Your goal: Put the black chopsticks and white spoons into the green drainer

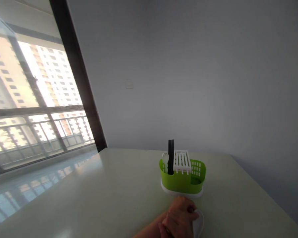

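My left hand [181, 203] reaches in from the lower left, its fingers curled. In front of it and overlapping it is my right hand [176, 222], also closed. What either hand grips is hidden where they cross. A white rounded object [198, 222] shows at the right of the fingers, touching or just beside them; which hand holds it, I cannot tell. Just beyond the hands stands a green basket [178, 182] on a white base. Black chopsticks [171, 155] and a white spoon [165, 158] stand upright in its left part. A white slatted rack [182, 161] sits across its middle.
The pale tabletop [109, 191] stretches out around the basket. Behind it rises a grey wall [188, 82] with a small switch plate [129, 84]. A large window [39, 82] with a dark frame is on the left.
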`<state>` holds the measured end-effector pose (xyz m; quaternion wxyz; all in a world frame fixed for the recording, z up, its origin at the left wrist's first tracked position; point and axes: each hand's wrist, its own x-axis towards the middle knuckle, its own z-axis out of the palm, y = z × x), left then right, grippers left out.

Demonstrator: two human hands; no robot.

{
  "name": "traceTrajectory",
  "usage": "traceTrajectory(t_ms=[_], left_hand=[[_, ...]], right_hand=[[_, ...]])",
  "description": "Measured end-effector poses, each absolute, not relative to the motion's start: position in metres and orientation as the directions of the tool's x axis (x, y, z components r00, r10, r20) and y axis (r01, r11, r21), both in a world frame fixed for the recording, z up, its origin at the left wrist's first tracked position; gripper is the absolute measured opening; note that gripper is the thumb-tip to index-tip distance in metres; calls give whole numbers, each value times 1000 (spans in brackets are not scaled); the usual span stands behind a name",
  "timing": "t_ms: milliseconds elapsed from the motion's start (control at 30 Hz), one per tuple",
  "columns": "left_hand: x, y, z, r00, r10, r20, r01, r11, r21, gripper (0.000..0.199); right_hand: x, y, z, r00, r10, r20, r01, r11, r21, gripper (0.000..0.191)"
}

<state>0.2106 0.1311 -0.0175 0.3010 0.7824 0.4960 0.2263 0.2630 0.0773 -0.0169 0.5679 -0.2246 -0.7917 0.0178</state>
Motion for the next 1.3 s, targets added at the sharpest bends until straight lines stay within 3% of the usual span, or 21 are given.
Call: traceTrajectory(t_ms=[67,100,167,233,333,400,633,800,967,1167,1300], left_hand=[[199,131,-12,328,942,78,671,-290,682,12],[191,130,-6,272,957,97,692,-265,672,11],[175,124,11,145,976,162,722,-216,657,12],[160,113,32,32,965,261,740,-199,642,16],[143,93,60,-44,910,412,771,-231,593,19],[136,81,69,-49,868,494,796,-265,545,19],[130,57,64,40,700,713,859,-388,333,14],[129,47,64,123,648,752,888,-411,208,14],[130,41,66,234,594,770,901,-431,58,11],[130,36,66,281,584,762,905,-425,-8,11],[122,41,81,240,560,793,911,-412,15,14]], right_hand=[[268,77,-5,-297,269,916,337,927,-163,15],[272,78,0,-299,265,917,334,929,-159,14],[277,78,5,-284,372,883,322,905,-278,9],[282,79,5,-238,543,805,294,830,-473,5],[283,82,0,-160,738,655,233,673,-702,22],[281,84,-3,-172,790,589,219,613,-759,28],[277,90,-11,-208,831,516,173,551,-817,26],[277,91,-15,-347,791,503,180,583,-792,21],[273,90,-25,-331,756,564,202,641,-741,24],[272,89,-31,-309,716,626,207,693,-691,15],[272,85,-24,-331,743,582,194,657,-729,15]])
